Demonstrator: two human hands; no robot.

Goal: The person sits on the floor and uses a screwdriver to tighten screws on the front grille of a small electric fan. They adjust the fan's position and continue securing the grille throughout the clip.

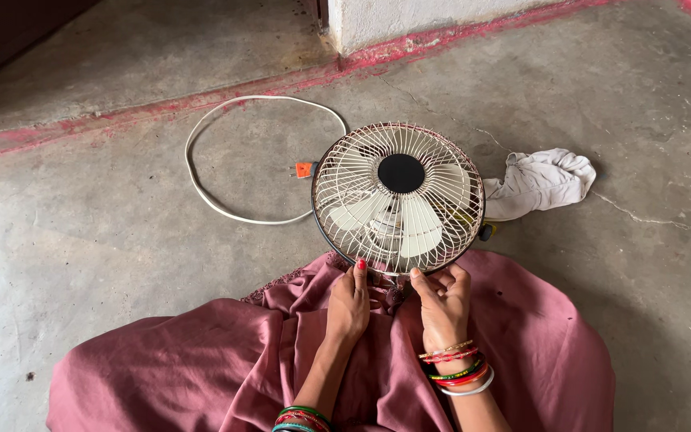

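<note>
The fan (398,198) is laid face up on the floor (105,232) so its grille can be reached. Its near rim is pinched by the left hand (349,304) and gripped by the curled right hand (444,304), steadying it.

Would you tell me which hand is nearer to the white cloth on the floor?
Right. The right hand is below-left of the white cloth; the left hand is farther left, across the fan.

Head camera, steeply downward, close above lap and fan (398,197); concrete floor (105,232) beyond
</note>
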